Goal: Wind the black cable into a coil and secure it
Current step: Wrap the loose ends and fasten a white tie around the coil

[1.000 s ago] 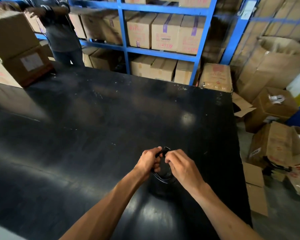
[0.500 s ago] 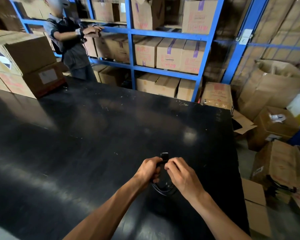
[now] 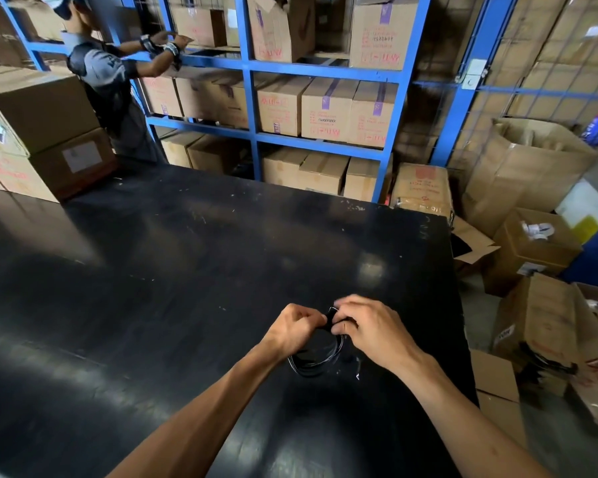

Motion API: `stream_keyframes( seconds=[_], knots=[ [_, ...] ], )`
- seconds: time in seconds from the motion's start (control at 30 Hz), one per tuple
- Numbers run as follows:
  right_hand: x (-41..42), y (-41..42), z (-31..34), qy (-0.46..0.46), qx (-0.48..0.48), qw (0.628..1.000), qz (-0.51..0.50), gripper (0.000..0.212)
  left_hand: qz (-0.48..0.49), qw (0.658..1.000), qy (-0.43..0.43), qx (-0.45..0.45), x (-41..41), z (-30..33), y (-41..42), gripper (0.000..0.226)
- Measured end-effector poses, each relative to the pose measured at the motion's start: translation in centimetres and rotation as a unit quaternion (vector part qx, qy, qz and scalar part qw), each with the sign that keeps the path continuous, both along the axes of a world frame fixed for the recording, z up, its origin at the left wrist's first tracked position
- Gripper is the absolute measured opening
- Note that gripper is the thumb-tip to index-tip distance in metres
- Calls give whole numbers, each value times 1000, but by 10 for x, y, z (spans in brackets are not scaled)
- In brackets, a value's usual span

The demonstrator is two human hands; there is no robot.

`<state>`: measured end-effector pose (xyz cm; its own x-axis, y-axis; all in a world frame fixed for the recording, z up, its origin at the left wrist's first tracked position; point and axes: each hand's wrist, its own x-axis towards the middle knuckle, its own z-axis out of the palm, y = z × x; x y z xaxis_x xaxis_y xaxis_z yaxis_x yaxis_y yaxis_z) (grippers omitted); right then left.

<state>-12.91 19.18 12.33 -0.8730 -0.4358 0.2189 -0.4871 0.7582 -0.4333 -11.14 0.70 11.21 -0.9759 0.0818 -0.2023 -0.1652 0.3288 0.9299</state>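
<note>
The black cable [image 3: 316, 363] hangs as a small coil of several loops just above the black table [image 3: 173, 277], near its right side. My left hand [image 3: 292, 327] grips the coil's top from the left. My right hand [image 3: 372, 327] pinches the same spot from the right, where a short black strap or cable end [image 3: 332, 313] sticks up between my fingertips. The top of the coil is hidden by my fingers. A small pale bit shows by the coil's lower right edge.
Cardboard boxes [image 3: 45, 132] are stacked on the table's far left corner. Blue shelving [image 3: 252, 108] full of boxes stands behind the table, and a person [image 3: 113, 84] reaches into it. Open boxes [image 3: 539, 243] crowd the floor to the right of the table edge.
The view has tilted up, showing more of the shelving. My hands stay together on the coil, and my right fingers have closed over the end that stuck up.
</note>
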Motion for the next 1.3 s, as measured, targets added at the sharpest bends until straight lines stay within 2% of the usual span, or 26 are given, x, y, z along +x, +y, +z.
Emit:
stream_keyframes(
  seconds=[0.1,0.23,0.33,0.43,0.47,0.53,0.6,0.7,0.77,0.83,0.9,0.97,1.07,1.13,1.17,1.23,1.3],
  knots=[
    [0,-1,6,-56,-27,998,-3,12,-18,999,-38,-9,-4,-1,-1,33],
    [2,-3,0,-124,-34,991,-39,37,-21,995,-99,20,-5,-9,3,40],
    [-2,-3,-5,-139,10,988,-64,18,-12,982,-154,105,-4,-14,1,29],
    [-3,1,-5,-144,-8,985,-93,12,-39,953,-198,225,-3,-15,-4,20],
    [-4,2,-6,-120,-17,988,-98,13,-31,944,-208,254,-4,-13,-4,20],
    [5,5,-6,-36,-12,997,-63,23,24,918,-238,316,-3,-8,1,20],
    [18,4,-8,22,-11,999,22,41,90,886,-261,373,-12,-3,1,24],
    [39,7,-8,33,-39,993,109,51,165,838,-286,434,-27,3,-6,28],
    [44,12,-12,25,-57,991,116,55,209,804,-300,470,-34,7,-9,31],
    [45,10,-20,20,-34,995,97,65,255,771,-297,503,-36,9,-7,34],
    [45,1,-30,39,-19,997,66,57,289,751,-282,522,-34,11,-2,36],
    [45,-7,-35,16,-57,998,18,35,306,741,-277,530,-30,15,3,34],
    [39,-13,-25,-78,-111,989,-60,17,264,752,-284,533,-19,26,2,29],
    [34,-15,-14,-151,-153,971,-100,17,201,785,-307,500,-10,34,-7,25],
    [31,-16,-10,-182,-177,960,-120,20,162,822,-318,443,-7,36,-11,26],
    [26,-16,-4,-227,-219,937,-153,26,102,914,-297,257,0,41,-19,32],
    [21,-14,-3,-255,-230,926,-157,29,89,976,-189,66,4,43,-22,41]
  ],
)
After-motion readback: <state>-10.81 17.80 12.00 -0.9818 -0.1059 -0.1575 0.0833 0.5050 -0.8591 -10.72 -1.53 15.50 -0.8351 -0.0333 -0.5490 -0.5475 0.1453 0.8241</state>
